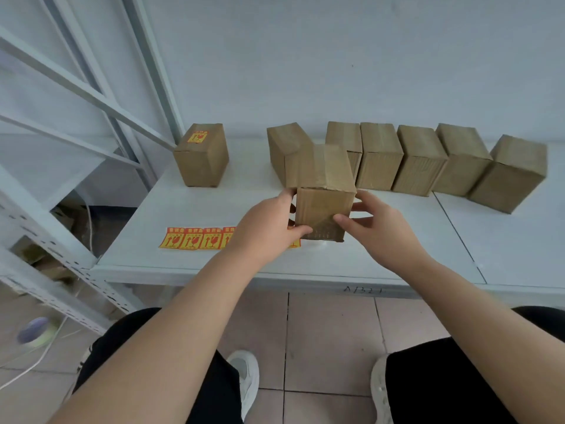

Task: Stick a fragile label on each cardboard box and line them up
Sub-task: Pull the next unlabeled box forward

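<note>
A brown cardboard box [324, 185] stands near the front middle of the white table [382, 255]. My left hand [266, 231] grips its left side and my right hand [376, 228] grips its right side, thumbs on the front face. No label shows on this box. A strip of red and yellow fragile labels [192, 238] lies flat at the front left, partly hidden under my left hand. At the back left stands a box with a fragile label on top [201, 154]. Several unlabelled boxes [419, 160] form a row along the back.
A white metal shelf frame [91, 123] rises at the left of the table. A roll of tape [35, 330] and a white cable lie on the tiled floor below. My legs and shoes show under the table's front edge.
</note>
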